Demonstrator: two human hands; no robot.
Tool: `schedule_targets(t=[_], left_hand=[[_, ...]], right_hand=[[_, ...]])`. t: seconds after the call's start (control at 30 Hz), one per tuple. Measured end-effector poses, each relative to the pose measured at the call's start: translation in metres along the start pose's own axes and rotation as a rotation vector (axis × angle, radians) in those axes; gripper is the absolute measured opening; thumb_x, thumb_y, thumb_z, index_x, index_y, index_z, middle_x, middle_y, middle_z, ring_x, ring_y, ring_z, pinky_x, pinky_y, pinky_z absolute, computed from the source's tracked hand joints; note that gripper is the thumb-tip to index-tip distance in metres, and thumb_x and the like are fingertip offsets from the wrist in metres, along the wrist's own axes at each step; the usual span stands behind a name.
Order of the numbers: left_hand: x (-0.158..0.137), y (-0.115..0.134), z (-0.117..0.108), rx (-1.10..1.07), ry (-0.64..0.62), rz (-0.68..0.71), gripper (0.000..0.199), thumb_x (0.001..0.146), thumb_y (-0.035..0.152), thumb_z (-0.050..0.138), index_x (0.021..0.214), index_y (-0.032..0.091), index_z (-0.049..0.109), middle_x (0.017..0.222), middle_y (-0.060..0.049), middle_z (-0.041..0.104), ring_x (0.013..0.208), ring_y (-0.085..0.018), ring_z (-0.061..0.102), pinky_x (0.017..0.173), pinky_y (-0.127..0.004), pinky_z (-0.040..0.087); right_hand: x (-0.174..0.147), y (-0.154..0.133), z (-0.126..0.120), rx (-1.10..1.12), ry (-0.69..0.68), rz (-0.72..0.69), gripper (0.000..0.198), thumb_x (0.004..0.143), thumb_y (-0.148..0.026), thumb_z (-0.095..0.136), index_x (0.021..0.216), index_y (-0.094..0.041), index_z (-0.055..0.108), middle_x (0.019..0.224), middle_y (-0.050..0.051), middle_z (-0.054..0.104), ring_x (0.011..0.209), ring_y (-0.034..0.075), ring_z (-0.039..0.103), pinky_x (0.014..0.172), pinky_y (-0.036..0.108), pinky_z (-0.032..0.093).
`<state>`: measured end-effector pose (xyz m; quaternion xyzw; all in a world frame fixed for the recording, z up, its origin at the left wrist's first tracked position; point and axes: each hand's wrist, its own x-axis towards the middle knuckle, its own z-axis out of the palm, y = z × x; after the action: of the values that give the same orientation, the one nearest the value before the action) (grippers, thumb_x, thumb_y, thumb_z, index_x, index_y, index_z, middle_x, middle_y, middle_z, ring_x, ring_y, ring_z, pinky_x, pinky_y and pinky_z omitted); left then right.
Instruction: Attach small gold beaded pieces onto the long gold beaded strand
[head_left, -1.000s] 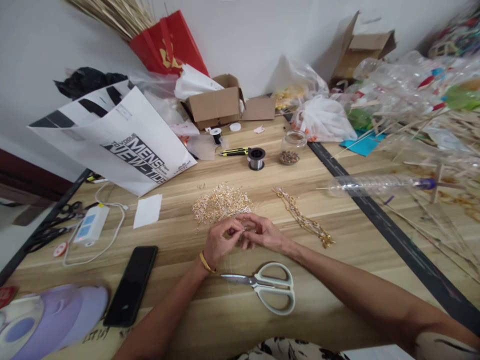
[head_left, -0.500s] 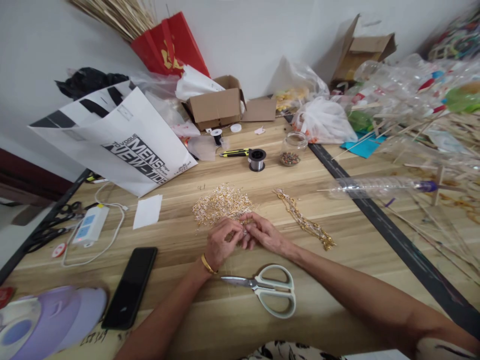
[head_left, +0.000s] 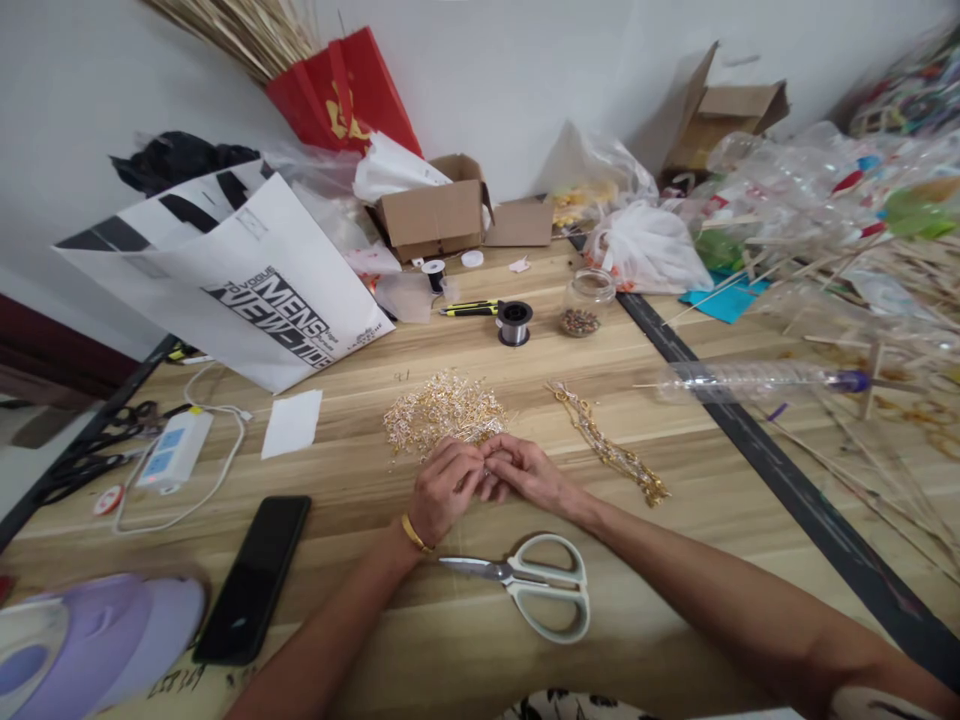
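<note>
Past the scissors, the left hand and right hand meet, fingers bunched, though I can't tell if they pinch anything. Gold strands lying to the right look already joined up, but just past the hands a big heap of shiny loose bits looks unused, and a spool stands farther back

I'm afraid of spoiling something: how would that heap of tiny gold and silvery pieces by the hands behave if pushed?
The heap of tiny gold and silvery pieces would probably spread rather than slide as one, since its edges look loose and scattered. Each piece is likely light, being so small.
</note>
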<state>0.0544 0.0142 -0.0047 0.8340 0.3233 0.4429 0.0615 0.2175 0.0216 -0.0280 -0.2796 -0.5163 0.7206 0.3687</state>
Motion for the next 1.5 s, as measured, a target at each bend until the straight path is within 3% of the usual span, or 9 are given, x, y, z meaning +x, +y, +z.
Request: schedule_targets(t=[0.4,1.07,1.5], left_hand=[[-0.0024,0.0002,0.0001,0.031,0.021,0.049,0.011,0.079,0.005,0.057,0.077,0.016,0.057,0.075,-0.004,0.064,0.074,-0.014,0.058,0.068,-0.027,0.052],[-0.0045,-0.0014,-0.0004,0.025,0.023,0.014,0.012,0.078,0.004,0.058,0.078,0.016,0.06,0.077,-0.005,0.063,0.073,-0.014,0.058,0.067,-0.026,0.051],[-0.0026,-0.0007,-0.0012,0.065,-0.015,-0.001,0.013,0.081,0.007,0.054,0.074,0.017,0.057,0.073,-0.004,0.062,0.07,-0.013,0.057,0.065,-0.025,0.05]], right_hand=[[-0.0015,-0.001,0.0031,-0.038,0.055,-0.021,0.034,0.082,-0.049,0.057,0.085,-0.016,0.047,0.067,0.001,0.066,0.057,0.012,0.066,0.046,0.018,0.05],[-0.0017,0.0043,0.0,-0.019,-0.011,-0.043,0.03,0.087,-0.043,0.055,0.099,-0.016,0.047,0.074,0.002,0.065,0.06,0.012,0.065,0.049,0.019,0.05],[-0.0042,0.0049,0.0017,-0.192,0.01,-0.127,0.026,0.091,-0.042,0.048,0.099,-0.018,0.046,0.069,0.0,0.063,0.06,0.012,0.064,0.05,0.021,0.05]])
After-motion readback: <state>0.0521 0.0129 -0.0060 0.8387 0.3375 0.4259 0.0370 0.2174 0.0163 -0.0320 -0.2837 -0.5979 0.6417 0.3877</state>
